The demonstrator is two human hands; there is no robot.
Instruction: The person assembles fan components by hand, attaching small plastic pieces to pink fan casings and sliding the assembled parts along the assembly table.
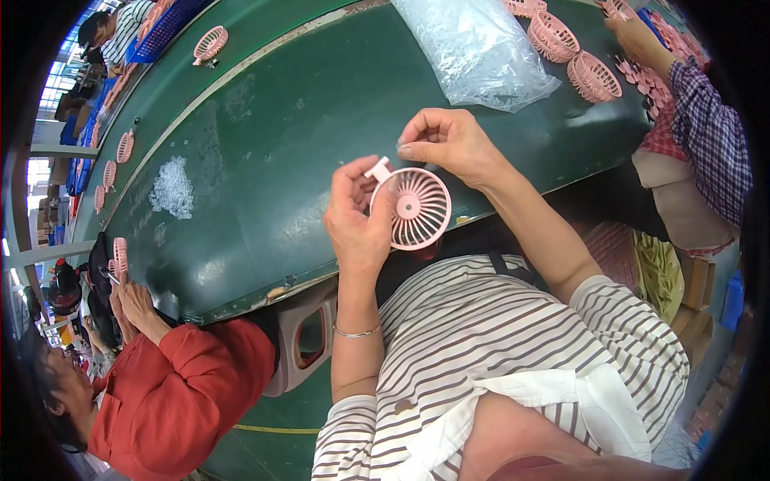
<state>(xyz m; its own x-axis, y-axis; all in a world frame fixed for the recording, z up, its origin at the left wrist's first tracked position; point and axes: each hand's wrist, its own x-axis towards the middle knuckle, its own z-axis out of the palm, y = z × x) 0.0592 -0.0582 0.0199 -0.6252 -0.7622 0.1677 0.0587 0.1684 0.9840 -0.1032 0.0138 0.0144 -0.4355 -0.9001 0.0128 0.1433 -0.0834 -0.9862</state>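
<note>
My left hand [357, 224] is closed around a round pink fan housing [425, 204], with curved slats spreading from a solid hub. A short T-shaped stem on the housing points away from me, beside my left fingertips. Just right of that stem, my right hand [461, 148] is held in a pinch, thumb against the fingers and apart from the housing. Whatever is in that pinch, if anything, is too small to make out. Both hands are above the near edge of the green work table [265, 160].
A clear bag of small translucent pieces [477, 52] lies at the far side, with a loose pile of them [172, 188] at left. More pink fan housings [593, 78] stand at right. A co-worker in red [184, 385] sits at left; another's checked sleeve [710, 128] reaches in at right.
</note>
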